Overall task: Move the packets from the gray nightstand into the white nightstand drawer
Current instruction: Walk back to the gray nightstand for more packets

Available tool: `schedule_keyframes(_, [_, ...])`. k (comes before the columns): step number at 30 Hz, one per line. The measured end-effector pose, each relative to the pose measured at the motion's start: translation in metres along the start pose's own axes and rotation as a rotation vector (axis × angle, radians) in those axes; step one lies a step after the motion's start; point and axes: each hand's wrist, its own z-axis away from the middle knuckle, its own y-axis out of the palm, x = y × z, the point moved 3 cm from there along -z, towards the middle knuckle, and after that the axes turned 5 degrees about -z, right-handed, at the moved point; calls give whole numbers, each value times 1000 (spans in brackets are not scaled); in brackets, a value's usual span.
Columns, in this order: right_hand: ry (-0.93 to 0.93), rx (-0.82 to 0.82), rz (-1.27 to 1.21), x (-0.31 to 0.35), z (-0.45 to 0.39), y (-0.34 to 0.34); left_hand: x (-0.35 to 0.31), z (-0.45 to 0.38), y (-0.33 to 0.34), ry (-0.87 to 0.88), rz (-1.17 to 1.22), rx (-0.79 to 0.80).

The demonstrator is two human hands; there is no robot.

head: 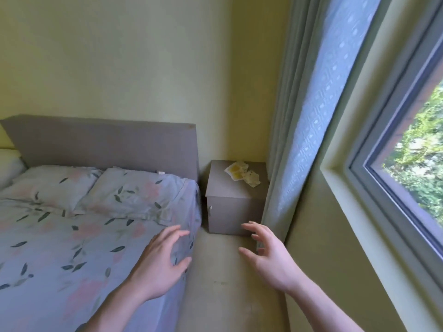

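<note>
Left hand (163, 257) out in front, fingers spread apart and lightly bent, holding nothing, over the near right edge of the bed (72, 236). Right hand (268, 255) level with it, fingers likewise spread and empty, above the strip of floor (215, 271) between bed and window wall. Well apart from both hands, farther off: gray nightstand (232, 207) in the corner, just right of the gray headboard (107, 142), door shut, small metal handle (210, 210) on the left edge of its front. Packets (242, 174) on its top, toward the far right: a loose overlapping cluster, pale wrappers with yellow patches; print on them too blurred to read. Contents of the nightstand hidden behind the door. To the left, floral duvet and two matching pillows (124, 190) against the headboard, a white pillow (9, 164) at the far left edge. To the right, pale patterned curtain (309, 116) hanging just beside the nightstand, then window (407, 149) with green foliage outside. White nightstand not in sight
</note>
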Motion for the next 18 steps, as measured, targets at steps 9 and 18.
schedule_keyframes(9, [54, 47, 62, -40, -182, -22, 46, -172, 7, -80, 56, 9])
schedule_keyframes(18, [217, -75, 27, -102, -338, -55, 55, -393, 16, 34, 31, 84])
